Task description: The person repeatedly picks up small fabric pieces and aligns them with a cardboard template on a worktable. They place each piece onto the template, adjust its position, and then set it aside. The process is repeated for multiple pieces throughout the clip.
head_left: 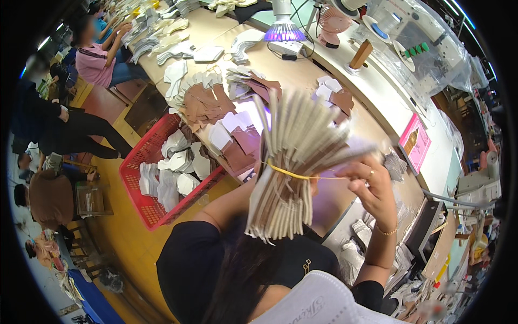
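Note:
A thick bundle of cut pieces [302,129], cream and brown with stacked edges, is held up close in front of me. A yellow rubber band [288,173] cinches its middle, and the pieces fan out above it. From the lower left my left arm [229,205] runs behind the bundle and supports it; most of that hand is hidden. On the right side, my right hand [372,186] pinches the stretched end of the band between thumb and fingers, drawing it away from the bundle. Brown and white cut pieces [237,146] lie in piles on the table behind.
At the left, a red plastic basket [143,208] holds white bundles. More pieces lie along the table [216,29]. A lit lamp [284,32], a pink fan [332,21] and a plastic-covered machine [426,43] stand at the far side. Several people sit or stand at the left.

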